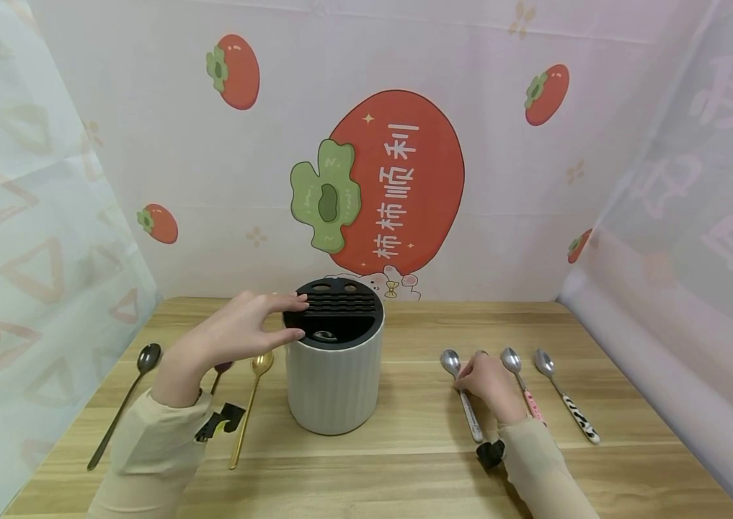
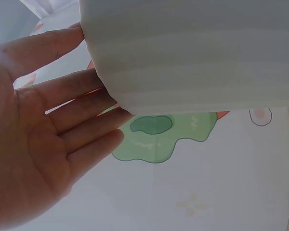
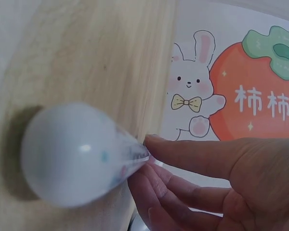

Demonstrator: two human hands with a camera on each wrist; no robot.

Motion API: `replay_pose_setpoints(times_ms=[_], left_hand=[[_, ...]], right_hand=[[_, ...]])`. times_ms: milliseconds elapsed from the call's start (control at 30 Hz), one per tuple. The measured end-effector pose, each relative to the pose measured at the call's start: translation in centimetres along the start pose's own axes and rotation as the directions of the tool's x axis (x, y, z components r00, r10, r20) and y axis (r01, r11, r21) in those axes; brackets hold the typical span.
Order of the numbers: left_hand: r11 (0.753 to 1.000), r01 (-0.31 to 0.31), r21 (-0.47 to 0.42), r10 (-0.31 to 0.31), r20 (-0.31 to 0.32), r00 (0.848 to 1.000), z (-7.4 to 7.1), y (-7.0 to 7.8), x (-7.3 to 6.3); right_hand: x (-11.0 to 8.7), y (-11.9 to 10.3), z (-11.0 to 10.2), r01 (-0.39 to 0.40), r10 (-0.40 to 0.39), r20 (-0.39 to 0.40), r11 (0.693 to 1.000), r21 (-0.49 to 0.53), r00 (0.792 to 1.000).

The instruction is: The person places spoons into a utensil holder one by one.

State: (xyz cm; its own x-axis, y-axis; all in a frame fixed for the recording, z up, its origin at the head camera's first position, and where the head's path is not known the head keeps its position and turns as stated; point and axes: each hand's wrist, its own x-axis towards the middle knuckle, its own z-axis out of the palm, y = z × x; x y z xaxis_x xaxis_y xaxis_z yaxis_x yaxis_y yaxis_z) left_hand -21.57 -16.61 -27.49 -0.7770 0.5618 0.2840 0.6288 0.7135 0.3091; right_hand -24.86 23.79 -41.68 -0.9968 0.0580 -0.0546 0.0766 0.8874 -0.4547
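Observation:
My left hand [image 1: 236, 330] reaches over the left side of the utensil holder [image 1: 334, 389], its fingers spread and nearly straight at the black lid's rim. In the left wrist view the fingertips [image 2: 113, 101] lie right at the holder's end. The holder is white and ribbed, with a slotted black lid [image 1: 340, 288]; something shiny shows inside its front opening. My right hand [image 1: 491, 386] pinches a spoon between thumb and fingers. That spoon's white, rounded handle end [image 3: 72, 154] looms large in the right wrist view; my hand hides most of it in the head view.
Beside my right hand lie a spoon with a pale handle [image 1: 470, 418], one with a pink handle [image 1: 531, 404] and one with a black-and-white handle [image 1: 580, 419]. To the left are a black spoon [image 1: 126, 404], a gold spoon [image 1: 249, 411] and a dark spoon partly hidden by my wrist.

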Motion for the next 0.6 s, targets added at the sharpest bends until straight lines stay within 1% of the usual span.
replay_pose_setpoints(times_ms=[133,400,600], left_hand=[[1.0,-0.004,-0.001,0.004,-0.001,1.0,-0.03,0.03,0.01],[1.0,-0.003,0.003,0.003,0.0,1.0,-0.04,0.05,0.03],[1.0,-0.002,-0.001,0.002,0.001,1.0,0.0,0.0,0.0]], right_hand=[[0.15,0.09,0.04,-0.001,0.001,0.007,1.0,-0.014,1.0],[0.48,0.22,-0.02,-0.029,0.029,0.02,0.999,-0.026,0.999],[0.65,0.12,-0.08,-0.057,0.058,0.054,0.998,-0.016,0.997]])
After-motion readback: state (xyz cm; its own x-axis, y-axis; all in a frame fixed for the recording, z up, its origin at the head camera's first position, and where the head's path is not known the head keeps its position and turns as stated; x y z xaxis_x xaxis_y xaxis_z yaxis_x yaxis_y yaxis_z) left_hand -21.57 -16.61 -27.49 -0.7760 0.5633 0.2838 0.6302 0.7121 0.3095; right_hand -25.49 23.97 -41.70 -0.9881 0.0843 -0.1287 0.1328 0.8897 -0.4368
